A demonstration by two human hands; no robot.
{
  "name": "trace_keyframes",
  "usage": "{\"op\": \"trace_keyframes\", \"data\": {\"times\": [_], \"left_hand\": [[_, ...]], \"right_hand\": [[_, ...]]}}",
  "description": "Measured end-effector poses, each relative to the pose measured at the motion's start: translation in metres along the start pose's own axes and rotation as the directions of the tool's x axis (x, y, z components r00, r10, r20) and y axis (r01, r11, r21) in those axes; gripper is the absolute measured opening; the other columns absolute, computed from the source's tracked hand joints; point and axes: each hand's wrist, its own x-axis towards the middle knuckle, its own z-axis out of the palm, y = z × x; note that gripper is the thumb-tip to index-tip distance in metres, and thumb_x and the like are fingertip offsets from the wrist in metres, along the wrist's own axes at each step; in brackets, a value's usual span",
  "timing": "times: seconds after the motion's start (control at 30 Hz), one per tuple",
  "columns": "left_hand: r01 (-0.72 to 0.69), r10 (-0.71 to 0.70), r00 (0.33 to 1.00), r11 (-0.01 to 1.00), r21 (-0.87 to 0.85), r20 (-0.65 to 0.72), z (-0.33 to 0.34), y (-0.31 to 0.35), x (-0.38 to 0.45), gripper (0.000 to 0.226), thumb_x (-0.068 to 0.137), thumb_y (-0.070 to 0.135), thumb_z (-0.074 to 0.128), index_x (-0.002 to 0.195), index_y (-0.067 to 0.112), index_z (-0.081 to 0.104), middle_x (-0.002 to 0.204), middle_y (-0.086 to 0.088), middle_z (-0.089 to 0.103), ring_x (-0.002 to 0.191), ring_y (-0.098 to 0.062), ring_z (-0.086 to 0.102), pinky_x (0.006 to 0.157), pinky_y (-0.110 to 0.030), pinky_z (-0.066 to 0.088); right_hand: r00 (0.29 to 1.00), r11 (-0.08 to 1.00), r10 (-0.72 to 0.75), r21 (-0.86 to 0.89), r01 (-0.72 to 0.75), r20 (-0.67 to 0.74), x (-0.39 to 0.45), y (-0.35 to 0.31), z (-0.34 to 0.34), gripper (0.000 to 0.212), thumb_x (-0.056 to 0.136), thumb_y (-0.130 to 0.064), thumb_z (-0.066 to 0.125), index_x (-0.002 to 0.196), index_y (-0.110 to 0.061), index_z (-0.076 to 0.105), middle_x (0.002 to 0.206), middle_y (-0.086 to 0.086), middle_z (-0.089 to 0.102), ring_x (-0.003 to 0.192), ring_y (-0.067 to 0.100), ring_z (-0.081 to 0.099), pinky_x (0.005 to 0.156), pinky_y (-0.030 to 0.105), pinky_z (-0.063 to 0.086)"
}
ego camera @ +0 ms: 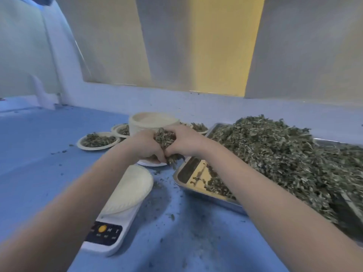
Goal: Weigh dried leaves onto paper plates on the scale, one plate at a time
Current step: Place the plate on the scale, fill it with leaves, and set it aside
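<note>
Grip: both hands cup one clump of dried green leaves (164, 139) between them, fingers curled in around it.
Left hand (146, 147): on the clump's left side, fingertips pointing down and tucked under the leaves.
Right hand (185, 143): on the clump's right side, meeting the left hand at the fingertips.
Held clump: between the two palms, above a white paper plate (151, 163) whose near rim shows below the hands; a few leaves hang from the fingertips.
Scale: white digital kitchen scale (112, 228) lies near the person, carrying an empty white paper plate (131, 188), below and nearer than the hands.
Leaf supply: large heap of dried leaves (275, 154) in a shiny metal tray (188, 171), just right of the hands.
Filled plates: leaf-filled paper plates (98, 141) lie beyond the hands to the left, beside a stack of paper plates (153, 121).
Surface: blue tabletop (39, 144), scattered with leaf crumbs.
</note>
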Motion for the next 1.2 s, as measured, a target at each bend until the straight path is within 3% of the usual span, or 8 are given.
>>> {"op": "trace_keyframes", "data": {"times": [0.23, 0.43, 0.6, 0.7, 0.8, 0.9, 1.07, 1.2], "left_hand": [[0.106, -0.105, 0.994, 0.994, 0.023, -0.036, -0.066, -0.052, -0.040, 0.029, 0.068, -0.010, 0.074, 0.094, -0.001, 0.063, 0.086, -0.017, 0.065, 0.071, -0.024, 0.062, 0.067, -0.029, 0.056], [0.099, -0.099, 0.995, 0.995, 0.027, 0.009, -0.069, -0.079, -0.053, 0.067, 0.069, -0.002, 0.078, 0.126, 0.017, 0.049, 0.097, -0.013, 0.062, 0.077, -0.024, 0.063, 0.080, -0.037, 0.057], [0.028, -0.027, 1.000, 0.934, 0.357, -0.007, -0.073, -0.086, -0.053, 0.074, 0.075, 0.012, 0.076, 0.135, 0.035, 0.041, 0.126, 0.005, 0.048, 0.090, -0.011, 0.058, 0.047, -0.014, 0.039], [-0.023, 0.068, 0.991, 0.934, 0.358, -0.115, -0.073, -0.095, -0.050, 0.056, 0.078, 0.005, 0.068, 0.121, 0.038, 0.053, 0.126, 0.007, 0.051, 0.094, -0.013, 0.056, 0.055, -0.019, 0.040], [-0.084, 0.161, 0.945, 0.961, 0.263, -0.285, -0.067, -0.106, -0.046, 0.045, 0.081, -0.002, 0.051, 0.095, 0.040, 0.062, 0.116, 0.010, 0.061, 0.085, -0.007, 0.056, 0.071, -0.022, 0.044], [-0.113, 0.165, 0.880, 0.984, 0.141, -0.445, -0.058, -0.120, -0.045, 0.046, 0.081, -0.001, 0.045, 0.081, 0.040, 0.066, 0.101, 0.018, 0.066, 0.071, -0.001, 0.056, 0.063, -0.018, 0.044], [-0.200, 0.115, 0.761, 0.978, -0.063, -0.638, -0.049, -0.140, -0.048, 0.042, 0.080, -0.001, 0.050, 0.075, 0.037, 0.067, 0.082, 0.020, 0.067, 0.077, 0.007, 0.057, 0.071, -0.009, 0.043], [-0.248, 0.033, 0.683, 0.950, -0.189, -0.730, -0.047, -0.157, -0.052, 0.039, 0.081, -0.001, 0.053, 0.077, 0.036, 0.067, 0.080, 0.015, 0.066, 0.082, -0.007, 0.059, 0.068, -0.012, 0.046]], "right_hand": [[0.985, 0.989, -0.149, 0.032, 0.146, 0.087, 0.030, -0.054, 0.059, 0.030, 0.071, -0.004, 0.073, 0.097, -0.015, 0.062, 0.080, -0.002, 0.058, 0.073, 0.016, 0.056, 0.055, 0.016, 0.043], [0.961, 0.993, -0.058, -0.079, 0.082, 0.271, 0.033, -0.048, 0.074, 0.052, 0.075, -0.009, 0.072, 0.121, -0.028, 0.056, 0.106, 0.004, 0.067, 0.083, 0.020, 0.068, 0.065, 0.029, 0.055], [0.921, 0.994, -0.028, -0.083, 0.065, 0.387, 0.030, -0.041, 0.062, 0.056, 0.078, -0.024, 0.076, 0.127, -0.040, 0.053, 0.122, -0.003, 0.056, 0.100, 0.011, 0.063, 0.066, 0.015, 0.052], [0.935, 0.996, -0.078, -0.013, 0.088, 0.346, 0.027, -0.035, 0.061, 0.045, 0.080, -0.024, 0.074, 0.118, -0.044, 0.058, 0.116, -0.007, 0.061, 0.096, -0.001, 0.061, 0.059, 0.007, 0.049], [0.970, 0.991, -0.129, -0.019, 0.136, 0.207, 0.029, -0.028, 0.071, 0.032, 0.082, -0.023, 0.071, 0.108, -0.041, 0.066, 0.105, -0.011, 0.067, 0.093, 0.003, 0.066, 0.071, 0.014, 0.051], [0.987, 0.988, -0.151, -0.010, 0.152, 0.060, 0.032, -0.021, 0.087, 0.024, 0.082, -0.019, 0.068, 0.098, -0.037, 0.070, 0.094, -0.011, 0.071, 0.089, 0.002, 0.065, 0.077, 0.018, 0.048], [0.981, 0.982, -0.176, 0.054, 0.181, -0.086, 0.031, -0.018, 0.101, 0.020, 0.084, -0.019, 0.065, 0.089, -0.037, 0.072, 0.084, -0.017, 0.070, 0.076, -0.008, 0.061, 0.068, 0.007, 0.044], [0.978, 0.980, -0.185, 0.053, 0.190, -0.094, 0.030, -0.019, 0.099, 0.019, 0.085, -0.019, 0.064, 0.090, -0.036, 0.072, 0.085, -0.017, 0.071, 0.079, -0.008, 0.060, 0.070, 0.006, 0.044]]}}
